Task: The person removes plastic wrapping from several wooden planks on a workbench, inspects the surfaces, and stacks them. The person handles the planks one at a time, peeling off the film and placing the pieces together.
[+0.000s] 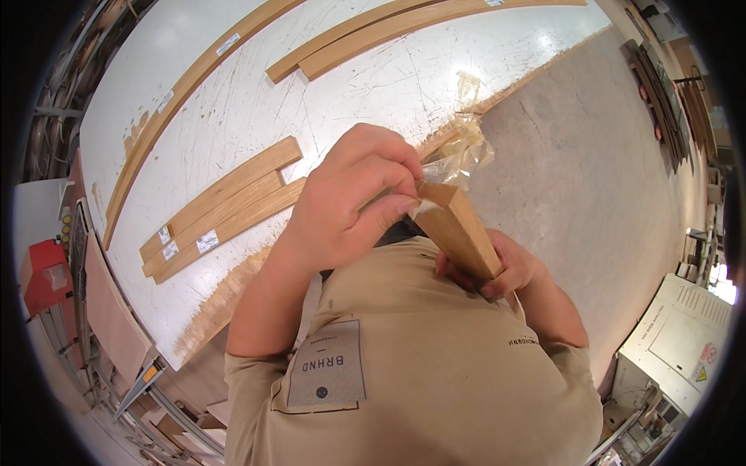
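My right hand (509, 268) wraps round a short wooden block (465, 231), held tilted in front of my body. At the block's far end, my left hand (350, 194) has thumb and fingers pinched together at the corner. A small pale patch lies under those fingertips; what they grip is too small to name. Just beyond the block, crumpled clear tape (470, 151) hangs at the edge of the white table (342, 109).
Several wooden strips (225, 203) with small labels lie left on the table. Longer strips (373, 35) and a long curved-looking one (183, 89) lie farther back. A red machine (47, 276) stands far left, a pale cabinet (680, 334) at right on the concrete floor (575, 179).
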The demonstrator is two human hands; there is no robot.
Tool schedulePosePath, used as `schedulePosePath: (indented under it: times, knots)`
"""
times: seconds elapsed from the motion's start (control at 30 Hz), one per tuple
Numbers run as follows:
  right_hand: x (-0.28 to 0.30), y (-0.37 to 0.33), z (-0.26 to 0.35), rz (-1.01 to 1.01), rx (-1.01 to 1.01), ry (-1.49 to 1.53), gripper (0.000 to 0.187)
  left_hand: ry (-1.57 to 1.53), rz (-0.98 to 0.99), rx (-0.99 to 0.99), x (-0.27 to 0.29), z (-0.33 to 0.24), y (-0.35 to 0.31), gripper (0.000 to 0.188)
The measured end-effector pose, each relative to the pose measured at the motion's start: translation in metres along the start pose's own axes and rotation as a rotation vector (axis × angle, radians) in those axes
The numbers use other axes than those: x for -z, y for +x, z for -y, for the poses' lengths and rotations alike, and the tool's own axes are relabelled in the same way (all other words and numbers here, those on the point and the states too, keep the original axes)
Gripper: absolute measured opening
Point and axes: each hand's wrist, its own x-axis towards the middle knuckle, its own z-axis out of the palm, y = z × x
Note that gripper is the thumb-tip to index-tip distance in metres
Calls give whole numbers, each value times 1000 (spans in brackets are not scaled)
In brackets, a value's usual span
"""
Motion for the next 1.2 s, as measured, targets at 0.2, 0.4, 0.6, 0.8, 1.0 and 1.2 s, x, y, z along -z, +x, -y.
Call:
schedulePosePath:
  times: [0.2,0.4,0.6,0.8,1.0,1.2]
  knots:
    - [-6,-1,2,-102,-18,98,113,283,-179,-86,-16,-6,-1,19]
    - [-21,6,20,-182,44,167,118,564,-304,-247,-22,-4,10,22]
    - [-33,10,39,-227,70,179,112,663,-368,-327,-24,-8,21,22]
    - [-28,14,32,-243,105,231,106,617,-352,-316,-38,-10,15,24]
    - [-26,12,34,-262,121,216,104,587,-322,-307,-43,-14,16,26]
    - [-23,18,41,-289,139,157,95,538,-391,-95,-41,-9,18,28]
